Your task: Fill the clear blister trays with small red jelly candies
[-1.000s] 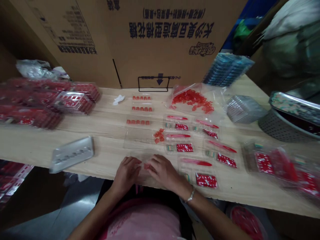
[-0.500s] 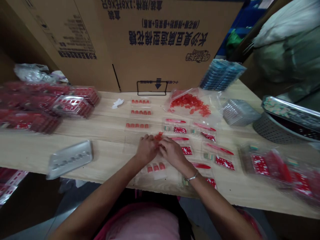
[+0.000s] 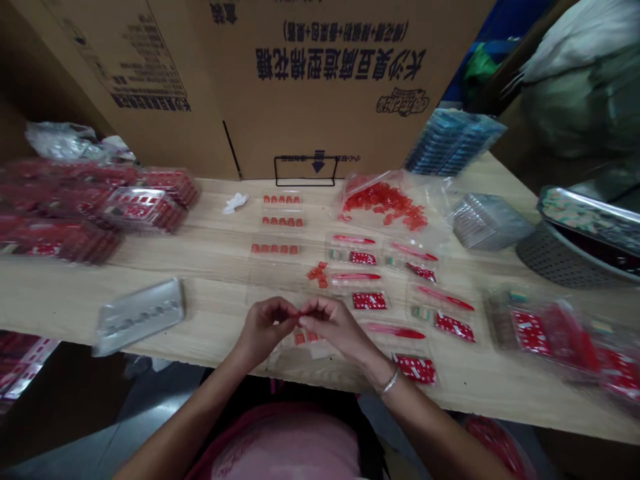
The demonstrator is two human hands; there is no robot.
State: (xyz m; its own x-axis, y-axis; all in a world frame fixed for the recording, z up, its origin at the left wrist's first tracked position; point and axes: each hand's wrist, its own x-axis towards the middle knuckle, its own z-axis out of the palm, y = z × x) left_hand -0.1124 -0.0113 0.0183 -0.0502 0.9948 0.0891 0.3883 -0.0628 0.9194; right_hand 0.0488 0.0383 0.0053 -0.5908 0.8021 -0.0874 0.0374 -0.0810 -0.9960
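My left hand [image 3: 270, 328] and my right hand [image 3: 330, 325] meet fingertip to fingertip above the front of the table. Both are pinched closed on a small red piece, mostly covered by the fingers. Just beyond them lies a loose cluster of translucent red pieces [image 3: 318, 274]. Below my fingers, a clear tray with red pieces [image 3: 299, 338] is partly hidden by my right hand. Farther back stand clear trays holding rows of red pieces [image 3: 275, 249]. To the right are clear trays with red picks [image 3: 356, 276] and red printed sachets [image 3: 370, 301].
An open bag of red pieces [image 3: 383, 200] lies before a large cardboard box [image 3: 320, 120]. Stacked red packs [image 3: 145, 210] and a clear tray [image 3: 140, 317] sit left. A grey basket [image 3: 555, 257] and stacked empty trays [image 3: 487, 223] stand right.
Both hands have drawn back toward me from the loose cluster of red pieces, which is now uncovered. A small red piece is now pinched between the fingertips.
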